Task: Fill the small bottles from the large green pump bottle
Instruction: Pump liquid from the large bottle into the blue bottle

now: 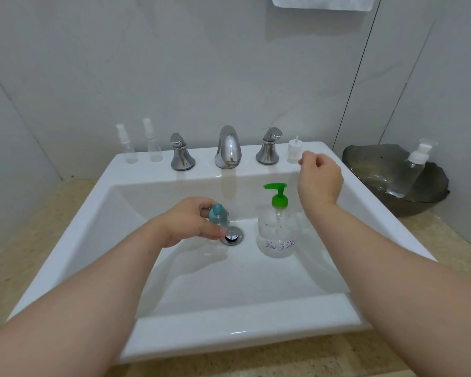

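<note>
In sink [98, 213], right of drain [231, 235]: pump bottle [276, 238]. On back ledge: two spray bottles [128, 148] left of faucet [228, 148], pump cap [294, 151] right. Beside sink, in bowl [370, 170]: another bottle [412, 170].

Large pump bottle [276, 232], small ones around it
Clear-bodied, green-topped, upright right of centre; uncapped blue-tinted bottle [218, 215] tilted at centre; left spray bottle [128, 148] and right spray bottle [153, 144] upright, upper left.
</note>
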Motion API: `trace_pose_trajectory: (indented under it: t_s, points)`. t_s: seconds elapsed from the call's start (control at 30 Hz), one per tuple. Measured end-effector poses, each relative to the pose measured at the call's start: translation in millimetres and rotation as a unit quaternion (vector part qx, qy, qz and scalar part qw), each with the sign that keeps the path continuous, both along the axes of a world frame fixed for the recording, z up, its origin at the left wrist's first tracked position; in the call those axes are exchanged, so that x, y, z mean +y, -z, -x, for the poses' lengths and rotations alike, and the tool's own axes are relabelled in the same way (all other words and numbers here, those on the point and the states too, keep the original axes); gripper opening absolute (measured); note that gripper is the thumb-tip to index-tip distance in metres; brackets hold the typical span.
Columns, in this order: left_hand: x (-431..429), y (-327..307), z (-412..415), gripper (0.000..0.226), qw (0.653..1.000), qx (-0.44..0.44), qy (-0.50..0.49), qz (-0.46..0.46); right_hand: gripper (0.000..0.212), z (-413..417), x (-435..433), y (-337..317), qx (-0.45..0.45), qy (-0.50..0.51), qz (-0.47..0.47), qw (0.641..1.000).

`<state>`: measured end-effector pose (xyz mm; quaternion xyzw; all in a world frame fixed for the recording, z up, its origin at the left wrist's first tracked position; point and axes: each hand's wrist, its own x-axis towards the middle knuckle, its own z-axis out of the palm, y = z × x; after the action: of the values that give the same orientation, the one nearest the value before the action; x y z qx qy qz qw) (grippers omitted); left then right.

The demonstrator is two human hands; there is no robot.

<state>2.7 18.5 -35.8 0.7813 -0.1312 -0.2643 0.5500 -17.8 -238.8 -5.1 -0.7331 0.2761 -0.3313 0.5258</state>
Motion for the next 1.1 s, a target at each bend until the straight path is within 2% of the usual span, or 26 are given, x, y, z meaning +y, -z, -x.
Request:
trace_pose_trajectory:
  t_s: [0.07,0.2,0.27,0.37,0.43,0.57,0.67,0.7,0.8,0.87,0.97,1.1]
  points:
    - [-2.6,-2.6,0.9,0.038,1.000,-0.016,-0.011,0.015,0.015,-10.8,-9.3,-4.5,0.012,0.000,0.046,0.999]
    - [-6.2,-8.4,1.2,0.034,0.996,-0.045,-0.043,0.057,0.057,-30.7,-20.3,-7.8,0.070,-0.053,0.145,0.985]
    - [-6.1,-10.5,0.7,0.033,0.996,-0.051,-0.044,0.065,0.066,-39.8,-19.7,-8.1,0.109,-0.071,0.192,0.973]
    - [-7.3,-10.1,1.5,0.034,0.996,-0.051,-0.041,0.067,0.055,-50.5,-19.6,-4.8,0.177,-0.084,0.218,0.956]
    - [-8.0,-9.5,1.5,0.035,0.996,-0.050,-0.038,0.067,0.047,-52.4,-21.2,-4.6,0.154,-0.073,0.193,0.966]
    - [-8.7,-9.2,1.8,0.033,0.996,-0.052,-0.026,0.063,0.048,-38.6,-26.1,-20.6,0.041,-0.053,0.051,0.996]
    - [-10.7,-10.7,5.2,0.036,0.998,-0.047,0.000,0.049,0.050,-3.1,-24.7,-38.6,0.045,-0.156,-0.042,0.986]
    - [-11.6,-11.8,6.6,0.038,0.998,-0.046,0.011,0.041,0.048,11.9,-22.8,-43.2,0.065,-0.207,-0.040,0.975]
    - [-13.8,-14.0,10.7,0.041,0.998,-0.042,0.042,0.019,0.037,50.9,-10.2,-50.6,0.111,-0.335,0.050,0.934]
    - [-13.7,-14.9,13.2,0.040,0.998,-0.026,0.063,0.013,0.029,61.0,4.8,-49.6,0.119,-0.408,0.057,0.903]
    - [-14.1,-15.6,16.3,0.037,0.997,-0.002,0.080,0.015,0.019,56.4,23.0,-44.9,0.114,-0.441,0.094,0.885]
    - [-14.3,-17.7,16.8,0.036,0.996,0.003,0.084,0.024,0.022,56.8,30.8,-44.8,0.094,-0.450,0.179,0.870]
